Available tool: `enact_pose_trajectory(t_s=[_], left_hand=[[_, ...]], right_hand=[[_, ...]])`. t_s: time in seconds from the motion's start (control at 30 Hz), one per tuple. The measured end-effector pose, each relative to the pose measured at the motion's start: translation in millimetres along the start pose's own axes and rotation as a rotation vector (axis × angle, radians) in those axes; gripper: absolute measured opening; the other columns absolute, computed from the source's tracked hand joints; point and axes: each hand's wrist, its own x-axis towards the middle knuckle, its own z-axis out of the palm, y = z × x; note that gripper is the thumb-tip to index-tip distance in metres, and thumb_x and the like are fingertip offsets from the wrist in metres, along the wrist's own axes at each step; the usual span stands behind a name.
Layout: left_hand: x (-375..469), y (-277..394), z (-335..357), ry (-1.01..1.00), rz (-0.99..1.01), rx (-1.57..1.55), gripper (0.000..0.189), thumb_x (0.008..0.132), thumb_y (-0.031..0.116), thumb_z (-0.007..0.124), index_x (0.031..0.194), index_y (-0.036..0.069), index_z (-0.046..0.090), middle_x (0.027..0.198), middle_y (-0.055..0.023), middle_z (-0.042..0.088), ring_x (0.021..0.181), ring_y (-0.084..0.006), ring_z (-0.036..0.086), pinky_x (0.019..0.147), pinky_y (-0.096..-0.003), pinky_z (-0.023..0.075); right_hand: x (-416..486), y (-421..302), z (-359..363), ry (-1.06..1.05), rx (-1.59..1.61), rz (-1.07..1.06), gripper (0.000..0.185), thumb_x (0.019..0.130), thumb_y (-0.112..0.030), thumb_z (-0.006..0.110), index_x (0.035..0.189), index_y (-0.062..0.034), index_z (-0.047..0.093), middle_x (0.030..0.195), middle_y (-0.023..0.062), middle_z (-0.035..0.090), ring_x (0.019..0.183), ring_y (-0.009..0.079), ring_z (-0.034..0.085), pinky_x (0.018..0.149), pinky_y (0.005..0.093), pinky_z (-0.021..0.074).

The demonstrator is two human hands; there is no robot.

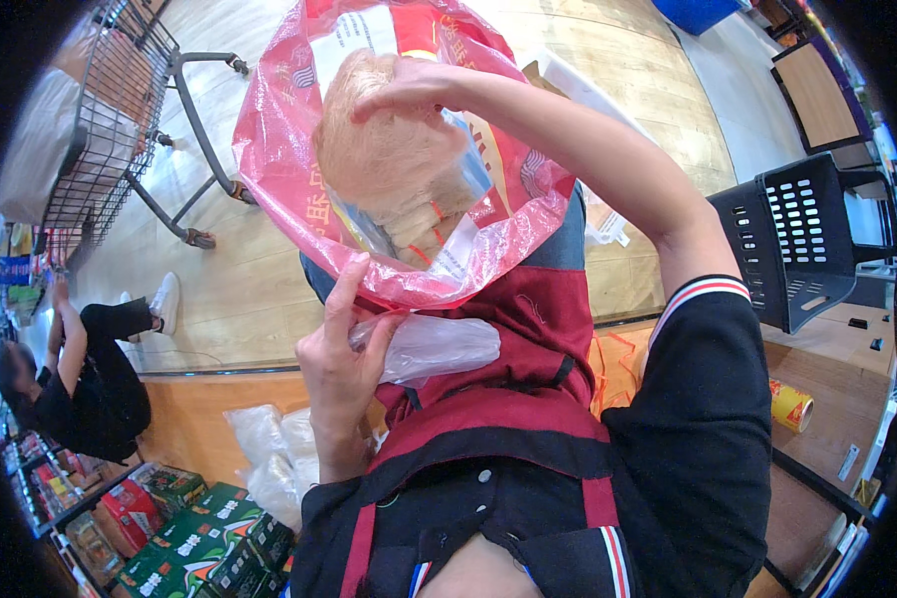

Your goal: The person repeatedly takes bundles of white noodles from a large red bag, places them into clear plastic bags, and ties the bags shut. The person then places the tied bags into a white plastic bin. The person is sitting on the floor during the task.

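A large red woven plastic sack (284, 127) stands open-mouthed in front of my legs. Inside it is a tan mass of fine dried strands (389, 164), perhaps rice vermicelli, with orange ties visible on its lower part. My right hand (411, 90) reaches into the sack and clutches the top of this mass. At the near rim, my left hand (344, 336) pinches a crumpled clear plastic bag (441, 347), its index finger lying against the sack's edge. The bottom of the sack is hidden.
A wire shopping cart (112, 119) stands at the left, near a crouching person (90, 374). Clear plastic packs (273, 448) and green cartons (202, 542) lie at lower left. A black basket (785, 239) and a yellow tape roll (791, 405) are at right.
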Motion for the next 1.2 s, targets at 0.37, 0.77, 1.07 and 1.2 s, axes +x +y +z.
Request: enact_pose_trajectory(t_s=[0.37,0.77,1.07,1.2], left_hand=[[-5,30,-87,-0.428,0.16,-0.015,0.045,0.07,0.0,0.076,0.113,0.008,0.067,0.083,-0.0114,0.065,0.073,-0.0248,0.064,0.062,-0.0323,0.0507],[-9,34,-165,0.003,0.316,0.108,0.024,0.086,-0.009,0.045,0.097,0.0,0.065,0.101,-0.0111,0.057,0.057,-0.0102,0.047,0.052,-0.022,0.037],[110,60,-196,0.702,0.448,0.804,0.076,0.071,0.009,0.079,0.139,0.012,0.047,0.133,-0.0099,0.053,0.109,-0.0263,0.059,0.088,-0.0338,0.0496],[177,45,-151,0.536,0.523,0.716,0.095,0.064,0.008,0.082,0.147,0.019,0.036,0.14,-0.0053,0.047,0.08,-0.02,0.061,0.075,-0.0312,0.0547]], right_hand=[[-76,-42,-74,0.129,0.051,-0.367,0.067,0.067,-0.043,0.079,0.117,-0.0013,0.064,0.107,0.013,0.068,0.098,0.021,0.064,0.088,0.0334,0.0493],[-139,-61,-143,0.386,0.15,-0.414,0.085,0.061,-0.043,0.086,0.122,0.0057,0.053,0.112,0.0168,0.062,0.103,0.0229,0.06,0.09,0.0324,0.0477],[-159,-33,-143,0.546,0.47,-0.479,0.066,0.073,-0.039,0.077,0.121,0.0006,0.055,0.111,0.0104,0.062,0.101,0.0184,0.059,0.09,0.0317,0.0452],[-164,-12,-146,0.43,0.765,-0.449,0.057,0.084,-0.035,0.067,0.128,-0.0013,0.053,0.119,0.0098,0.061,0.11,0.0201,0.057,0.096,0.0343,0.044]])
